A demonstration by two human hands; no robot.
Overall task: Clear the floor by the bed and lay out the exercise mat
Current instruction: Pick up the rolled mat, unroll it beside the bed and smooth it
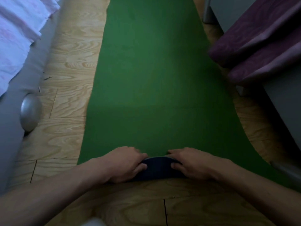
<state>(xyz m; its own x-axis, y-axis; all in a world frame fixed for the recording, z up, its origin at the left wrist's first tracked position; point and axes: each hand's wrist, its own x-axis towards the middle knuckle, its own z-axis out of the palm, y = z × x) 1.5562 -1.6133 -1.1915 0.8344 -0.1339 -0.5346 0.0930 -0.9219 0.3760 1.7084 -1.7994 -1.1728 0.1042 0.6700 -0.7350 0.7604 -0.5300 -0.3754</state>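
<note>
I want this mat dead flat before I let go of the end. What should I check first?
1. Grip: left hand and right hand both hold the curled dark blue near end: ok.
2. Near end flat: not ok, it curls up.
3. Green exercise mat ahead lies flat on the light wooden plank floor: ok.
4. Left edge apart from the round silver bed foot: ok.
5. Right edge free of the purple draped cloth: cannot tell.
6. Far end: out of view, cannot tell.
</note>
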